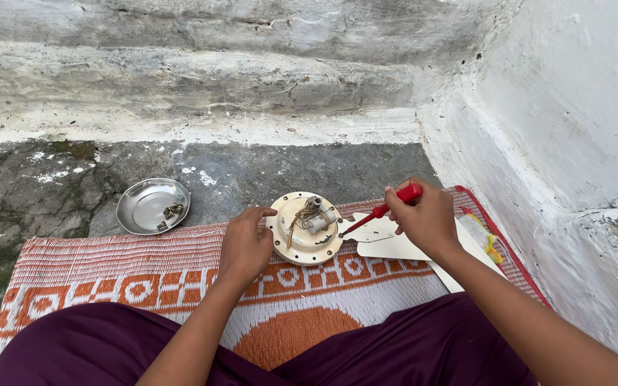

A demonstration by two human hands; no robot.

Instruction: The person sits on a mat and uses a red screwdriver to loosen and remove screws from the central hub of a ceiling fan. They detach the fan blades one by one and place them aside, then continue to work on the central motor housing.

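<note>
A round cream-coloured fan motor housing [304, 231] with wires and a small metal part on top lies on the orange and white woven mat [137, 275]. My left hand [244, 243] rests on the housing's left rim and steadies it. My right hand [423, 214] grips a red-handled screwdriver [382, 211], whose tip points down-left to the right edge of the housing. Cream fan blades [395, 243] lie flat under my right hand.
A shiny steel dish [144, 207] holding a few small screws sits on the concrete floor at the mat's far left edge. A whitewashed wall [559, 129] rises close on the right, a rough step at the back. My purple-clad legs fill the near edge.
</note>
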